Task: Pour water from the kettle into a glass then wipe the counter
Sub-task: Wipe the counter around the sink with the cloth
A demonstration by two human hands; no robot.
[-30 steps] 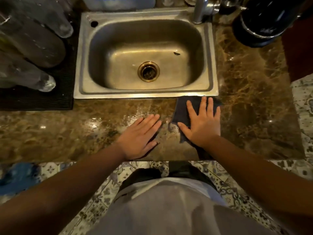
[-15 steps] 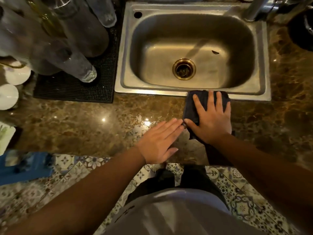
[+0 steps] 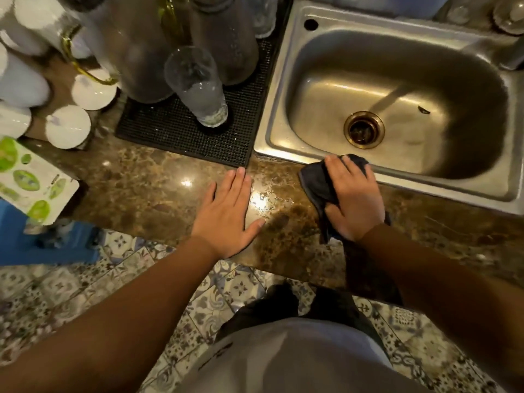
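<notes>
My right hand (image 3: 354,197) presses and grips a dark cloth (image 3: 316,184) on the brown marble counter (image 3: 147,191), right at the front rim of the steel sink (image 3: 272,109). My left hand (image 3: 228,215) lies flat on the counter, fingers together, holding nothing, just left of a wet shiny patch (image 3: 268,198). A clear glass (image 3: 198,86) stands on the black ribbed mat (image 3: 181,131) left of the sink. No kettle shows in view.
Larger clear bottles (image 3: 136,43) crowd the mat behind the glass. White cups (image 3: 68,127) stand at the far left, with a green-patterned packet (image 3: 31,182) near the counter edge. A blue object (image 3: 42,245) sits on the tiled floor.
The view has swung left, bringing the mat and glass into sight. My right hand has bunched the cloth, fingers now curled on it. My left hand has spread apart from the right.
</notes>
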